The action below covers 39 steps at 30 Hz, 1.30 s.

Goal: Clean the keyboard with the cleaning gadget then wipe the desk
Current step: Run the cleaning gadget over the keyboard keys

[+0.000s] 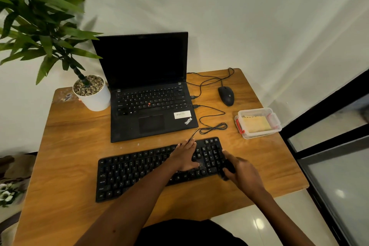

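I press my left hand (186, 157) flat, fingers spread, on the keyboard (157, 168) at desk (65, 146) center to pin it. My right hand (242, 173), at its 3 o'clock end, grips a small dark cleaning gadget (228, 168), probably for brushing keys.

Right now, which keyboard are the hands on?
The separate black keyboard at the desk's front edge; both hands touch it, while the ThinkPad laptop keyboard behind is untouched.

laptop (151, 94), mouse (226, 96), potted plant (90, 94) — clear box (258, 123)
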Tool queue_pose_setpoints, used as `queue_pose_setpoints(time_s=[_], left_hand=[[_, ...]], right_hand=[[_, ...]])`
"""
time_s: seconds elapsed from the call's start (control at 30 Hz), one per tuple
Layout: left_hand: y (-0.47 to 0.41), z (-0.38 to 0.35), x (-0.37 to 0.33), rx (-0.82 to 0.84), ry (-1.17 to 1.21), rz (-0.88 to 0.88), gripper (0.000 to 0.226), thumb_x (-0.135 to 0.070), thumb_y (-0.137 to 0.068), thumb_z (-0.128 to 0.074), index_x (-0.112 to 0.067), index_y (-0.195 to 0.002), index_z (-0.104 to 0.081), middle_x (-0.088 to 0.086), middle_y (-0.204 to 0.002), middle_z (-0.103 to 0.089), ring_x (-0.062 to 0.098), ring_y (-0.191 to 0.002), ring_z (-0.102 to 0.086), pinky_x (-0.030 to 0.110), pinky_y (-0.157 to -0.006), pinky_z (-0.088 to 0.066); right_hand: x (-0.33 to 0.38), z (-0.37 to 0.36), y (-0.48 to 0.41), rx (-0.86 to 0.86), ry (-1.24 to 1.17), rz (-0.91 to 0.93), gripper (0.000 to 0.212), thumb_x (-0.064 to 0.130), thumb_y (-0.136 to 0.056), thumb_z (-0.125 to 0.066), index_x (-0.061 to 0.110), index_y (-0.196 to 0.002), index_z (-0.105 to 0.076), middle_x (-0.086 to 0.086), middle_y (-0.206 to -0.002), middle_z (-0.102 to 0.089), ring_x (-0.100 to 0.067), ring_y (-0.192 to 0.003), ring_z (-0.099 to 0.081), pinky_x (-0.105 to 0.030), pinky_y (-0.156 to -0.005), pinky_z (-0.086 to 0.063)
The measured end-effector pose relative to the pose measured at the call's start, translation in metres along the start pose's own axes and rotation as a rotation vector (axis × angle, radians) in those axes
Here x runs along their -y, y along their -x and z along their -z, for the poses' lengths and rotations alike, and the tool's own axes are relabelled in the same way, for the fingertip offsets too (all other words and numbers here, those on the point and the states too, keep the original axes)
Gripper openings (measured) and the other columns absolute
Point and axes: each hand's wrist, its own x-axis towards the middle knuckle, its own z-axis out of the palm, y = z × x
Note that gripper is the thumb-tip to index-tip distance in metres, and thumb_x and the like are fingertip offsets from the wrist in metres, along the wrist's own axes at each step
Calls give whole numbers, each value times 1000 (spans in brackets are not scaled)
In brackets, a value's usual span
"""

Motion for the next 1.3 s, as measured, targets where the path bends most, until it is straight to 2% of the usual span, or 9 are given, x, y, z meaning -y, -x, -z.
queue_pose_setpoints(time_s=[0.13, 0.33, 0.5, 0.6, 0.87, 0.93, 1.03, 1.13, 1.3], left_hand=[[0, 0, -1, -1, -1, 1, 86, -45, -93, -48, -9, -150, 4, 4, -158, 16, 23, -145, 13, 41, -118, 1], [-1, -1, 0, -3, -14, -1, 87, -46, -93, -48, -9, -150, 4, 4, -158, 17, 23, -146, 13, 42, -119, 0], [0, -2, -1, -1, -28, 9, 87, -47, -92, -48, -9, -150, 5, 4, -158, 17, 23, -145, 13, 41, -119, 0], [-1, -2, -1, 0, -45, 11, 88, -47, -92, -49, -9, -150, 6, 4, -157, 18, 23, -145, 14, 41, -118, 1], [-1, -2, 1, 2, -36, 2, 88, -46, -92, -49, -9, -150, 6, 4, -157, 18, 23, -145, 15, 41, -118, 2], [0, -2, 0, 4, -41, -1, 89, -46, -92, -49, -9, -150, 6, 4, -157, 18, 23, -145, 16, 41, -118, 2], [2, -2, 0, -2, -54, -4, 89, -46, -92, -49, -8, -150, 6, 5, -157, 18, 23, -145, 15, 41, -118, 2], [3, 0, -2, -7, -70, -5, 85, -46, -94, -46, -7, -150, 4, 6, -158, 16, 24, -145, 14, 41, -118, -1], [8, 3, -1, -32, -113, 33, 77, -48, -97, -36, -4, -150, 0, 11, -158, 12, 26, -146, 9, 41, -119, -6]], right_hand=[[0, 12, -10, -46, -83, -32, 56, 23, -87, -62, 20, -139, -41, -7, -106, -68, -19, -93, -64, -28, -75, -51], [20, 19, -75, -204, -59, -99, 59, 29, -92, -56, 20, -145, -31, -13, -114, -62, -26, -103, -59, -36, -82, -49], [25, 10, -90, -131, 77, -114, 60, 33, -93, -51, 25, -146, -25, -12, -118, -60, -26, -105, -57, -35, -82, -48], [16, 10, -71, -65, 43, -108, 59, 32, -92, -53, 27, -145, -28, -10, -116, -61, -25, -105, -58, -34, -83, -48], [-2, -6, 2, -4, 13, -14, 61, 28, -90, -58, 24, -144, -30, -4, -115, -63, -16, -99, -61, -23, -75, -47], [-4, -2, 6, -13, -40, -41, 61, 27, -88, -60, 23, -143, -34, -5, -112, -66, -17, -96, -62, -25, -75, -50], [0, 6, -7, -136, -105, -52, 57, 24, -88, -62, 17, -140, -40, -10, -107, -67, -21, -93, -63, -30, -76, -52], [14, 13, -39, -221, -94, -71, 56, 27, -91, -57, 19, -142, -36, -11, -113, -63, -24, -101, -60, -34, -81, -50], [35, 12, -83, -214, -13, -58, 58, 30, -93, -53, 22, -145, -29, -13, -119, -60, -26, -103, -59, -35, -82, -50]])
